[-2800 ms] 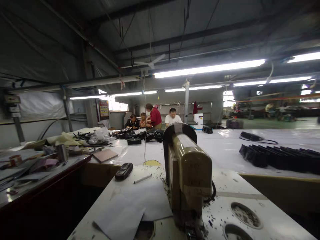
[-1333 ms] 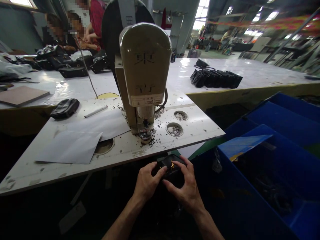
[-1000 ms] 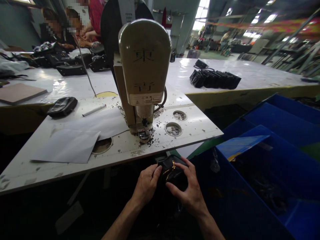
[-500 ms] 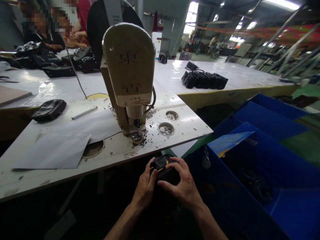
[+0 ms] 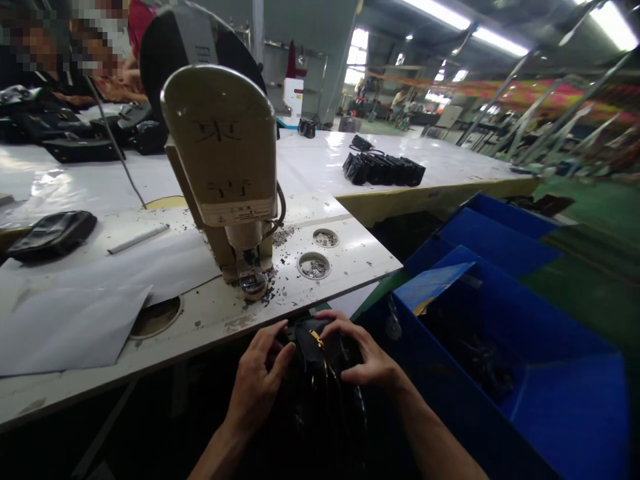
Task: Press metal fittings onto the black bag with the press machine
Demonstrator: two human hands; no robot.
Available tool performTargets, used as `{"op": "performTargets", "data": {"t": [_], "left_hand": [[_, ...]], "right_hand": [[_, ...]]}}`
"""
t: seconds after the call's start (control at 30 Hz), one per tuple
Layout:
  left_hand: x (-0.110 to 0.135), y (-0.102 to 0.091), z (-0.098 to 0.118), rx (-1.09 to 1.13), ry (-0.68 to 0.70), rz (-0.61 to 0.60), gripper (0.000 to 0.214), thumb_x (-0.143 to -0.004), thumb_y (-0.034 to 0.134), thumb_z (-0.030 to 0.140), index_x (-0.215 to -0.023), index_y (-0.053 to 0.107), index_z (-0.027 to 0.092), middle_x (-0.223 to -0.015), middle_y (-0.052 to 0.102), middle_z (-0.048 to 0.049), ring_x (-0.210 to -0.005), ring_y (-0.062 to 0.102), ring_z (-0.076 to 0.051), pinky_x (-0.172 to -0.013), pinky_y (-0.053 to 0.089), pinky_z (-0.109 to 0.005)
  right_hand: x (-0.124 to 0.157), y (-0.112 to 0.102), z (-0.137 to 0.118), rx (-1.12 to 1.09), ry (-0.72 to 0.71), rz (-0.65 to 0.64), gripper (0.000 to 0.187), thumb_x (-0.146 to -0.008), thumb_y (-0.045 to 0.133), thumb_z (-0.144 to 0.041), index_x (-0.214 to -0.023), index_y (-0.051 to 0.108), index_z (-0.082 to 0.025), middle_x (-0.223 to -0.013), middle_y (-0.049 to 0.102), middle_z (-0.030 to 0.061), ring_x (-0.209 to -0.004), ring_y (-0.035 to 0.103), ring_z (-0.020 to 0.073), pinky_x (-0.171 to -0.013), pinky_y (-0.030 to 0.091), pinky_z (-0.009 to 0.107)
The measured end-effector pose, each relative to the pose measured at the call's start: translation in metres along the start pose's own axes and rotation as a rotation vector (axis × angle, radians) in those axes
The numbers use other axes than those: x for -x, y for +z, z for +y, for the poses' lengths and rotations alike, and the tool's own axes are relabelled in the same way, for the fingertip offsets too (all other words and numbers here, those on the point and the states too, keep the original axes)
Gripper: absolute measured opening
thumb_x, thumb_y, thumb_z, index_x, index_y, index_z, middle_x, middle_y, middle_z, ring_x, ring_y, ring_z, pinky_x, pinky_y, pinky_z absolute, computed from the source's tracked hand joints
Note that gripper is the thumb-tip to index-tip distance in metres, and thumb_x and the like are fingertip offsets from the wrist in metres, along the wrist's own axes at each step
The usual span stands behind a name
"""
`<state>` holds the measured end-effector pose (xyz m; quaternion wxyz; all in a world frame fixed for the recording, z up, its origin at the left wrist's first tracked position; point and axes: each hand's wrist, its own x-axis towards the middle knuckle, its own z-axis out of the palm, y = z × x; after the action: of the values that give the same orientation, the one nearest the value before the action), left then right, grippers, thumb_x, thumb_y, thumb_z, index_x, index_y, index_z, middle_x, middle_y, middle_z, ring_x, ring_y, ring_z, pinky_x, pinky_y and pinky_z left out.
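A small black bag [image 5: 306, 353] with a gold zipper and gold pull tab [image 5: 317, 339] is held low in front of the table's edge. My right hand [image 5: 367, 353] grips its right side, fingers over the top near the pull tab and thumb lower down. On the other side, my left hand [image 5: 260, 373] curls its fingers and thumb at the bag's left edge, where the dark material makes the contact hard to see. The bag's lower part fades into shadow. Just beyond my hands stands a sewing machine [image 5: 220, 147], its needle area [image 5: 253, 283] above the tabletop.
White paper sheets [image 5: 75, 327] and a black pouch [image 5: 53, 237] lie on the left of the machine table. Blue bins [image 5: 565, 400] stand at the right, dark items inside. A row of black bags [image 5: 383, 169] sits on the long white table behind. Co-workers are at the far left.
The view has swung right. The bag has tilted so its zipper runs downward toward me, and my left hand has shifted outward along its left side.
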<state>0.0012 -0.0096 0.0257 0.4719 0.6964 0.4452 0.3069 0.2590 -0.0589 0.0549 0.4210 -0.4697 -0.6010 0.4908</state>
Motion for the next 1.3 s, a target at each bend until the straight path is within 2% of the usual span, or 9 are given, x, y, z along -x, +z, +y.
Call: {"op": "performTargets", "data": {"t": [0.13, 0.27, 0.37, 0.5, 0.6, 0.7, 0.97, 1.1, 1.3], "left_hand": [[-0.018, -0.006, -0.006, 0.031, 0.033, -0.042, 0.069, -0.09, 0.069, 0.055, -0.151, 0.05, 0.029, -0.161, 0.046, -0.0079, -0.147, 0.043, -0.03, -0.12, 0.04, -0.042], [-0.022, -0.012, -0.015, 0.297, -0.011, -0.272, 0.062, -0.094, 0.06, 0.058, -0.146, 0.056, 0.024, -0.151, 0.059, -0.0092, -0.138, 0.054, -0.031, -0.119, 0.041, -0.043], [-0.015, -0.014, -0.022, 0.378, -0.065, -0.241, 0.07, -0.086, 0.067, 0.064, -0.141, 0.06, 0.022, -0.145, 0.064, -0.0095, -0.136, 0.056, -0.034, -0.118, 0.041, -0.045], [-0.002, -0.014, -0.032, 0.246, -0.281, -0.128, 0.072, -0.081, 0.074, 0.062, -0.137, 0.064, 0.019, -0.142, 0.066, -0.0117, -0.134, 0.057, -0.035, -0.118, 0.041, -0.046], [0.006, -0.014, -0.041, 0.142, -0.419, -0.061, 0.073, -0.079, 0.075, 0.065, -0.132, 0.068, 0.016, -0.137, 0.069, -0.0137, -0.131, 0.061, -0.035, -0.117, 0.043, -0.047], [0.012, -0.017, -0.047, 0.095, -0.448, -0.062, 0.072, -0.079, 0.074, 0.067, -0.129, 0.07, 0.016, -0.133, 0.072, -0.014, -0.127, 0.063, -0.035, -0.114, 0.046, -0.047], [0.01, -0.029, -0.035, 0.211, -0.546, -0.214, 0.077, -0.076, 0.079, 0.062, -0.137, 0.066, 0.017, -0.146, 0.064, -0.0133, -0.138, 0.056, -0.035, -0.121, 0.039, -0.046], [0.007, -0.025, -0.029, 0.375, -0.626, -0.282, 0.074, -0.073, 0.083, 0.058, -0.131, 0.068, 0.015, -0.133, 0.073, -0.0135, -0.128, 0.065, -0.034, -0.111, 0.049, -0.043], [0.004, -0.022, -0.029, 0.308, -0.715, -0.268, 0.079, -0.064, 0.089, 0.057, -0.126, 0.067, 0.012, -0.117, 0.078, -0.0146, -0.114, 0.072, -0.034, -0.097, 0.056, -0.039]], "right_hand": [[-0.02, 0.009, 0.005, -0.358, 0.033, -0.142, 0.068, -0.052, 0.085, -0.059, -0.111, 0.076, -0.025, -0.149, 0.057, 0.0109, -0.138, 0.05, 0.0411, -0.116, 0.036, 0.052], [-0.034, 0.041, 0.023, -0.739, 0.076, -0.16, 0.065, -0.052, 0.083, -0.053, -0.109, 0.077, -0.022, -0.148, 0.058, 0.0135, -0.138, 0.05, 0.0435, -0.116, 0.036, 0.055], [-0.037, 0.058, 0.036, -0.851, 0.105, -0.13, 0.066, -0.055, 0.08, -0.054, -0.112, 0.076, -0.022, -0.146, 0.06, 0.0142, -0.135, 0.054, 0.0425, -0.114, 0.037, 0.055], [-0.034, 0.062, 0.052, -0.576, 0.289, -0.032, 0.068, -0.066, 0.076, -0.064, -0.119, 0.074, -0.022, -0.133, 0.069, 0.0103, -0.124, 0.06, 0.0356, -0.105, 0.046, 0.044], [-0.021, 0.06, 0.064, -0.422, 0.43, 0.017, 0.048, -0.088, 0.066, -0.062, -0.105, 0.076, -0.018, -0.098, 0.076, 0.0069, -0.094, 0.067, 0.0262, -0.084, 0.049, 0.035], [-0.004, 0.062, 0.071, -0.395, 0.502, 0.032, 0.05, -0.095, 0.058, -0.063, -0.09, 0.074, -0.017, -0.079, 0.071, 0.0032, -0.071, 0.061, 0.0193, -0.068, 0.044, 0.031], [0.011, 0.078, 0.069, -0.375, 0.477, 0.074, 0.044, -0.099, 0.055, -0.061, -0.094, 0.07, -0.02, -0.085, 0.068, 0.0002, -0.081, 0.061, 0.019, -0.075, 0.045, 0.031], [0.008, 0.082, 0.065, -0.315, 0.431, 0.034, 0.051, -0.098, 0.051, -0.065, -0.112, 0.072, -0.021, -0.105, 0.073, 0.0049, -0.104, 0.064, 0.027, -0.092, 0.048, 0.038], [0.006, 0.09, 0.064, -0.208, 0.461, 0.074, 0.044, -0.092, 0.063, -0.064, -0.103, 0.073, -0.022, -0.1, 0.073, 0.0032, -0.099, 0.066, 0.0274, -0.086, 0.05, 0.036]]}}
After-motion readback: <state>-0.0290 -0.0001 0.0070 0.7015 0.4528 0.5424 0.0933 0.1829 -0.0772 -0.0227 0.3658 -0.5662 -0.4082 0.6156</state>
